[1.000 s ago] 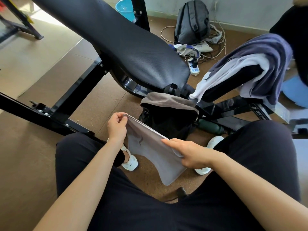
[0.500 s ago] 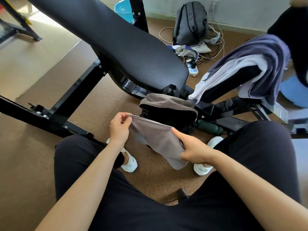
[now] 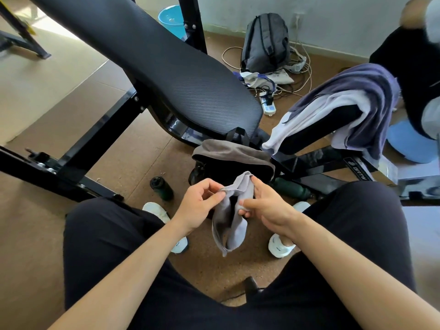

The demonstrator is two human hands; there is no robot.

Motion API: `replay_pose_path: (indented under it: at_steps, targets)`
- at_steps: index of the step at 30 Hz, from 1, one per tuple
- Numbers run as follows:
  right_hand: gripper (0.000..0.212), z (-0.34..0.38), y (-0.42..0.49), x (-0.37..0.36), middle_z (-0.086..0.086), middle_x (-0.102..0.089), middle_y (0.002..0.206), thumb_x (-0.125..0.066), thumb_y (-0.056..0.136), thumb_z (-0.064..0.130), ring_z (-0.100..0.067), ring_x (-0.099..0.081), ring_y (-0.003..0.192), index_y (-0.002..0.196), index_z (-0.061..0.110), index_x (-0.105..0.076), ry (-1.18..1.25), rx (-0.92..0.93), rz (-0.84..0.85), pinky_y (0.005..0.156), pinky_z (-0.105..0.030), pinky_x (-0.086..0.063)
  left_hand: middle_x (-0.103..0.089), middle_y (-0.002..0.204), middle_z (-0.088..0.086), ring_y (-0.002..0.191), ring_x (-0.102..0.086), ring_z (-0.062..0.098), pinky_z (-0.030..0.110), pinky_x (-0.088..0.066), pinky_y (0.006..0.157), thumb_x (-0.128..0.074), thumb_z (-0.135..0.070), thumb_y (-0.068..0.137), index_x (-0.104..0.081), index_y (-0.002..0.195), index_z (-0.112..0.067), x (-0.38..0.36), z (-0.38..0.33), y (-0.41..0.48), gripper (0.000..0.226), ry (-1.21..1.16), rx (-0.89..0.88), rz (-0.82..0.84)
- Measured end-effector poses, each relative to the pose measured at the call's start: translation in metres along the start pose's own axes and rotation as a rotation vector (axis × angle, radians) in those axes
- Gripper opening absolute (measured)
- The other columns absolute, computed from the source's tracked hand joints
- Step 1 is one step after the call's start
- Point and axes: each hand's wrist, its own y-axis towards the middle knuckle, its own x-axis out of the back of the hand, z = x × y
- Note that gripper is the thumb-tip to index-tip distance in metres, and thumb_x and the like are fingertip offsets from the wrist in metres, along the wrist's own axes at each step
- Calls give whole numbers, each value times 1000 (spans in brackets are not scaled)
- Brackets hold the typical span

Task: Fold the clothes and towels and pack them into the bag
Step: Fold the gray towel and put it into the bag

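A small grey cloth (image 3: pixel 232 215) hangs folded lengthwise between my knees. My left hand (image 3: pixel 198 206) pinches its upper left edge, and my right hand (image 3: pixel 266 204) holds its right side with thumb and fingers. Just beyond the cloth, on the floor, sits the black bag (image 3: pixel 234 164) with a brown-grey cloth lying over its top. A purple towel (image 3: pixel 352 91) and a white garment (image 3: pixel 316 113) drape over the bench pad at the right.
A black weight bench (image 3: pixel 166 72) slants across the floor ahead. Two dark bottles (image 3: pixel 162 188) (image 3: pixel 292 189) lie by my white shoes. A grey backpack (image 3: pixel 264 44), cables and a power strip (image 3: pixel 269 107) lie at the back. Another person sits at far right.
My hands have come together, bringing the two ends of the grey cloth against each other so that it now hangs narrow and doubled. The view has shifted slightly.
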Motion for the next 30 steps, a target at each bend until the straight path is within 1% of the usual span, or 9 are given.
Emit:
replay_pose_path:
  at_steps: [4,9,11,14,17,22,25,28,30]
  targets:
    - [61,-1,-4,-7,-21,-59,103,-55,88,-20,-18,-63,73,140,6,-34,-14,-31,33,66,-31,-51,-73,92,2,88,-71,19,28,-57,76,-69,-15,97,-71,100,-15,-4,-3,-1,4,50,-35,-43]
    - [80,-2,0,-11,-30,-56,132,-53,90,-21,-26,-71,93,152,18,-22,112,-58,31,77,-32,-60,-76,92,3,88,-74,19,35,-61,81,-73,-14,94,-73,102,-9,-11,-3,-5,9,76,-81,82]
    - [82,-5,3,-11,-28,-55,134,-50,87,-23,-33,-71,104,146,28,-25,185,-56,44,83,-36,-62,-75,94,2,91,-73,18,34,-61,81,-76,-17,92,-73,104,-11,-11,-2,-5,14,96,-92,104]
    - [68,-6,3,-12,-29,-55,133,-43,82,-28,-46,-63,117,140,7,-39,222,-42,82,91,-43,-60,-73,96,-1,91,-72,18,35,-61,80,-87,-23,81,-70,106,-15,-11,0,-8,31,164,-126,134]
    - [66,-5,1,-14,-30,-54,136,-41,83,-30,-46,-63,118,123,22,-50,229,-23,99,91,-42,-60,-72,94,-5,88,-71,14,30,-60,77,-89,-26,79,-71,103,-14,-12,0,-9,32,262,-199,79]
    - [81,-10,2,-15,1,-61,128,-47,86,-27,-27,-70,112,134,38,-43,167,6,64,96,-44,-58,-72,90,-8,86,-69,11,31,-59,77,-77,-20,90,-76,97,-16,-10,-1,-6,8,341,-286,48]
    - [92,-14,5,-6,7,-44,146,-63,85,-17,-28,-74,101,156,30,-28,-80,-6,-7,92,-46,-60,-71,93,-10,89,-68,9,26,-57,78,-74,-18,93,-75,101,-15,-3,0,-7,9,371,-296,70]
    - [71,-15,10,12,4,-46,145,-60,84,-12,-23,-75,94,144,25,-50,-622,53,-121,84,-34,-61,-71,93,-9,91,-69,11,31,-58,79,-75,-14,92,-74,99,-14,6,-1,-8,7,353,-314,52]
    - [61,-14,12,20,3,-49,140,-56,84,-10,-15,-65,102,134,25,-60,-884,116,-52,83,-22,-55,-72,92,-8,90,-69,13,35,-58,79,-75,-10,91,-74,98,-14,11,-3,-9,8,341,-331,57]
